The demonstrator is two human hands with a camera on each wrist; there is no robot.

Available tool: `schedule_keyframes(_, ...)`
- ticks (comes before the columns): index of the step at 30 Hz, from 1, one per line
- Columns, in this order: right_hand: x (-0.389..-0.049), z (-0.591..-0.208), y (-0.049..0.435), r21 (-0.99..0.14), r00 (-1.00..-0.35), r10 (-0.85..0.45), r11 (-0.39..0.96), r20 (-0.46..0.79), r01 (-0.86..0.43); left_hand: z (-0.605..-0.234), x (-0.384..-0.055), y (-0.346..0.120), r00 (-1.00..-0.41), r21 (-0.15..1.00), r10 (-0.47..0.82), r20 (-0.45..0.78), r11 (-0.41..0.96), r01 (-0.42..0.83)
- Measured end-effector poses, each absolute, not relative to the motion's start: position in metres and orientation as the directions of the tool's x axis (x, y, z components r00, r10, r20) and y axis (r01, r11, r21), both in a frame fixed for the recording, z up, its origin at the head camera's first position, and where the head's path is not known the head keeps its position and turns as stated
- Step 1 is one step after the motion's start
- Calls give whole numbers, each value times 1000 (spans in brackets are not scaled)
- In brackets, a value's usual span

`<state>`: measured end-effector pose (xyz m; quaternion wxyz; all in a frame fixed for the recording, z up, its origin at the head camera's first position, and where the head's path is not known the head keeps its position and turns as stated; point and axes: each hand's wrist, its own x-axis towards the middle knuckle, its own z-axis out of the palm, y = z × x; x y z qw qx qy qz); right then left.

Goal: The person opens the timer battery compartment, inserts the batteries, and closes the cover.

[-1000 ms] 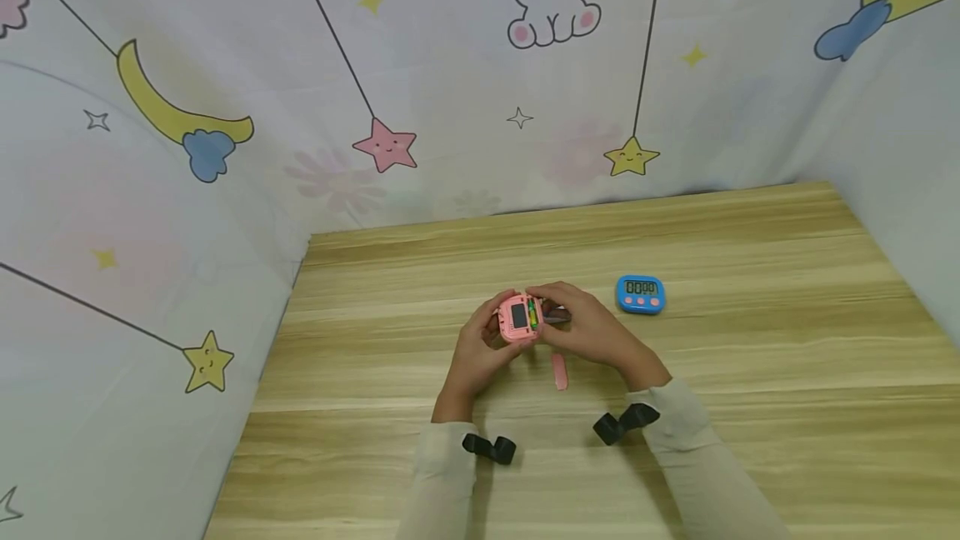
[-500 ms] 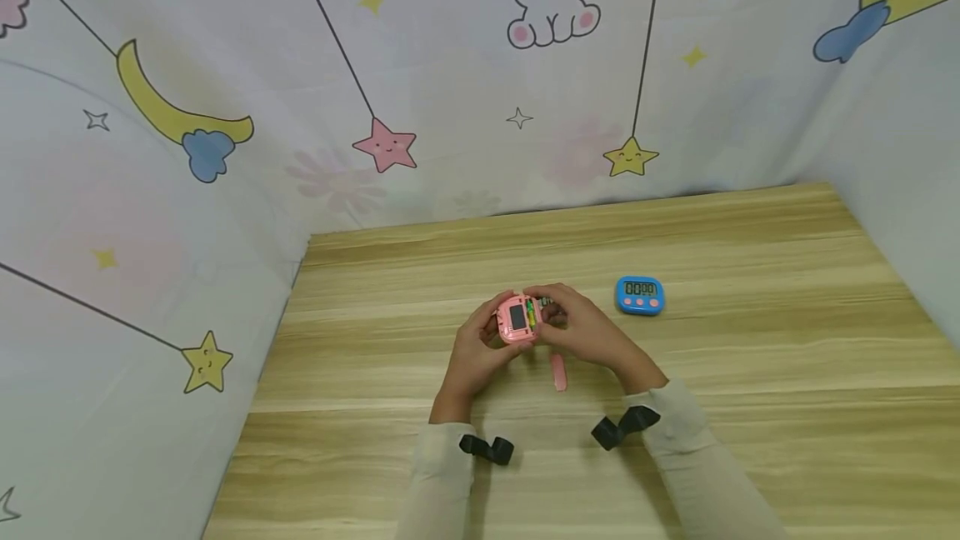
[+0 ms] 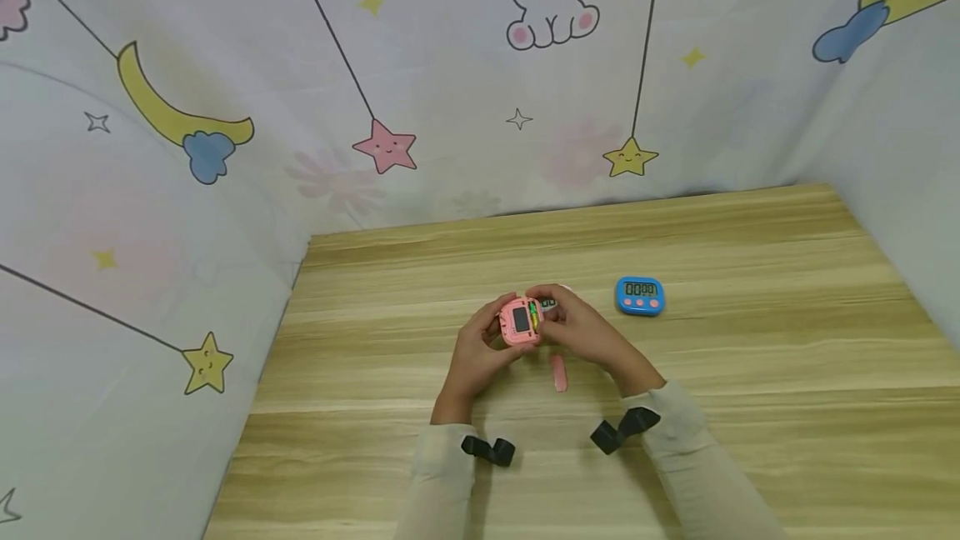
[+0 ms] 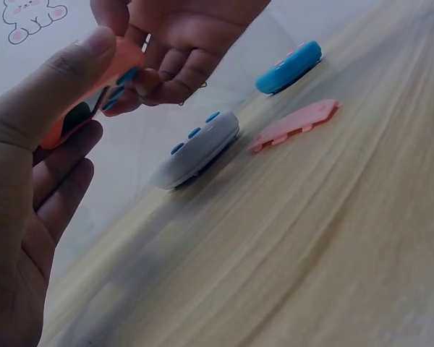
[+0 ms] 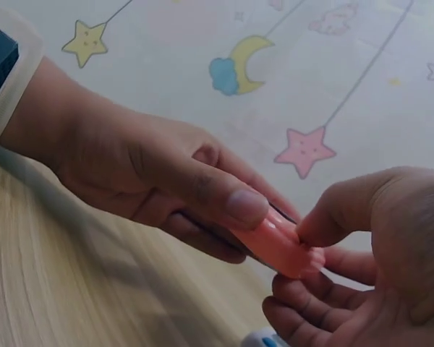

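Above the tabletop, both hands hold a pink digital timer (image 3: 517,322) with its back turned up. Its battery compartment is uncovered, and a green and yellow battery (image 3: 535,314) shows inside. My left hand (image 3: 472,359) grips the timer's left side, thumb on one face and fingers on the other. With thumb and fingers, my right hand (image 5: 398,253) pinches the end of the timer by the battery slot. The pink battery cover (image 3: 559,373) lies on the table below the right hand. A white timer (image 4: 201,148) with blue buttons rests beneath the hands, partly hidden in the head view.
A blue timer (image 3: 641,297) reading 00:00 lies to the right of the hands on the wood-grain table (image 3: 787,340). Behind the table and along its sides hangs a pale cloth (image 3: 465,48) printed with stars, moons and a bunny.
My right fingers have shifted slightly at the battery slot, and more of the white timer shows behind them. The pink timer has barely moved; the cover and blue timer lie as before.
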<state>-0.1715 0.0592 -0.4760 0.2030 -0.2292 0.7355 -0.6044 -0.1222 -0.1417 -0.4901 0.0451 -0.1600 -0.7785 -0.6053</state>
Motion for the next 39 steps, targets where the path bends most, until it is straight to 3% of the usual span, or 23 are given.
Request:
schedule_keyframes(13,-166,-478,56,-987,-843,-537,148,-29,-61,-492,-120,-140,-948,918,176,264,255,303)
schedule_keyframes(33,-152,-488,63,-952,-872,-476,198,113,-232,-492,-124,-142,-940,916,182,287,234,325)
schedule_keyframes(39,-148,-491,69,-911,-881,-457,302,120,-281,-491,-123,-143,-934,914,197,298,224,339)
